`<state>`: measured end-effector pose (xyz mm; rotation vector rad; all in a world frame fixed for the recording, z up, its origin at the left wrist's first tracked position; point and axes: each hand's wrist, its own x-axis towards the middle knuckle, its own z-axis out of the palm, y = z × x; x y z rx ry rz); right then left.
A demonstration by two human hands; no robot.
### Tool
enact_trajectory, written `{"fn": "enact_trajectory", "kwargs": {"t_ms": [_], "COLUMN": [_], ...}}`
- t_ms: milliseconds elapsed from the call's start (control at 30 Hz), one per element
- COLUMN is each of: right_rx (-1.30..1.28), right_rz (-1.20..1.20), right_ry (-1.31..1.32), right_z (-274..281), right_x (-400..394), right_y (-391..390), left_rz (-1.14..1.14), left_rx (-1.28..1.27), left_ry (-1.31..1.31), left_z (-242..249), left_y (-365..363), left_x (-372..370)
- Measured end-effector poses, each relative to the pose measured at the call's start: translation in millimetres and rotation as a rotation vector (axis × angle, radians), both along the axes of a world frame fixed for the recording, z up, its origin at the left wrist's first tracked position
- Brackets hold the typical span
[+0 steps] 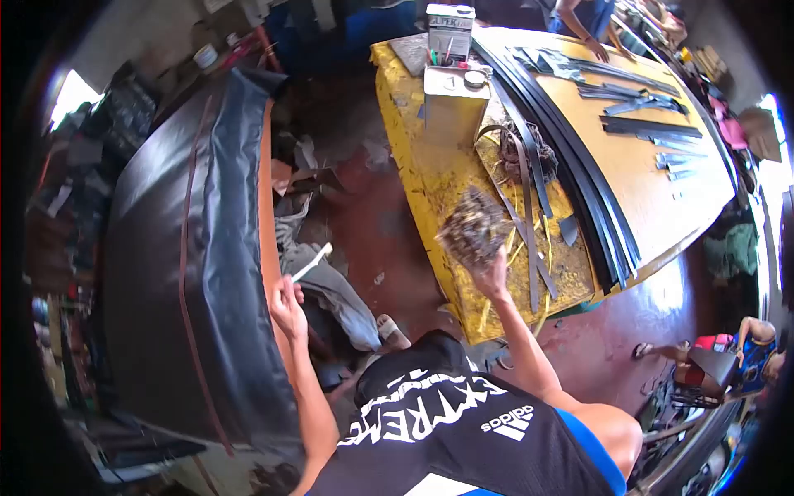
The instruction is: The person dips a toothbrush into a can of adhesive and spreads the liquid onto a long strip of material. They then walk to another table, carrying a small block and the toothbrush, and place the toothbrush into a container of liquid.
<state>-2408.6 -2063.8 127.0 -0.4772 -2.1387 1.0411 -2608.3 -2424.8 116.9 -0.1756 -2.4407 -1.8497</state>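
My left hand (288, 306) is closed around a thin white stick (313, 260) with a pale yellowish tip, held up beside the orange-brown edge (265, 174) of the left table. Black sheet material (157, 240) drapes over that table. My right hand (493, 274) grips a mottled brown and grey, block-shaped thing (475, 227), blurred, perhaps a crusted container; its inside does not show. It is over the stained yellow table (422, 198). Near it lie a tangle of dark cord (527, 155) and loose narrow strips (529, 240).
Long black strips (579, 174) and shorter dark pieces (649, 126) cover the yellow table. A square tin (455, 103) and a labelled can (450, 33) stand at its far end. Another person's hand (597, 50) rests there. Grey-trousered legs (331, 289) show between the tables; someone sits right (748, 351).
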Motion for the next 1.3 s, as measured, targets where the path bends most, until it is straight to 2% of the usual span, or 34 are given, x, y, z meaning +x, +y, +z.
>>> {"fn": "enact_trajectory", "kwargs": {"t_ms": [33, 100, 167, 200, 300, 367, 500, 533, 633, 667, 800, 900, 1033, 1200, 1300], "right_rx": [-0.358, -0.101, -0.167, -0.263, -0.181, -0.257, -0.080, -0.051, -0.100, -0.076, -0.116, 0.045, -0.203, -0.220, -0.363], "right_rz": [-0.044, -0.295, -0.411, -0.410, -0.615, -0.626, -0.700, -0.705, -0.722, -0.682, -0.553, -0.431, -0.341, -0.311, -0.298], "right_ry": [0.169, 0.029, 0.026, 0.051, 0.009, 0.046, -0.076, -0.016, -0.037, -0.076, -0.127, -0.300, -0.311, -0.331, -0.300], "right_z": [-9.6, -3.4, -8.5, 25.0, 33.7, 25.3, 22.8, 23.2, 0.6, -7.9, -23.8, -45.0, -59.1, -53.7, -58.7], "right_x": [-9.2, -10.1, -14.0, -18.1, -23.8, -27.7, -61.6, -80.4, -124.8, -138.2, -193.9, -217.8, -246.8, -272.5, -280.3], "right_y": [6.1, 22.1, 42.3, 39.1, 72.3, 111.0, 193.0, 212.1, 273.6, 293.7, 349.7, 383.6, 398.6, 401.4, 399.3], "left_rz": [-0.077, -0.113, -0.273, -0.343, -0.538, -0.621, -0.802, -0.830, -0.944, -1.007, -1.169, -1.201, -1.249, -1.227, -1.256], "left_rx": [-0.022, 0.084, 0.092, 0.072, 0.146, 0.045, -0.077, -0.116, -0.218, -0.249, -0.310, -0.459, -0.496, -0.548, -0.573], "left_ry": [0.016, -0.023, 0.135, 0.207, 0.398, 0.486, 0.727, 0.752, 0.839, 0.924, 0.989, 0.950, 0.856, 0.821, 0.776], "left_z": [11.8, 51.5, 87.5, 108.2, 158.7, 192.2, 225.4, 229.4, 231.8, 229.0, 202.8, 182.5, 160.2, 152.7, 155.1], "left_y": [8.1, 54.7, 100.0, 124.0, 204.0, 255.4, 366.1, 395.4, 482.0, 511.2, 594.4, 618.7, 635.2, 642.8, 645.7], "left_x": [-36.8, -98.1, -156.1, -178.5, -229.5, -252.8, -300.1, -310.8, -344.8, -354.2, -381.3, -386.5, -391.7, -390.2, -391.2]}}
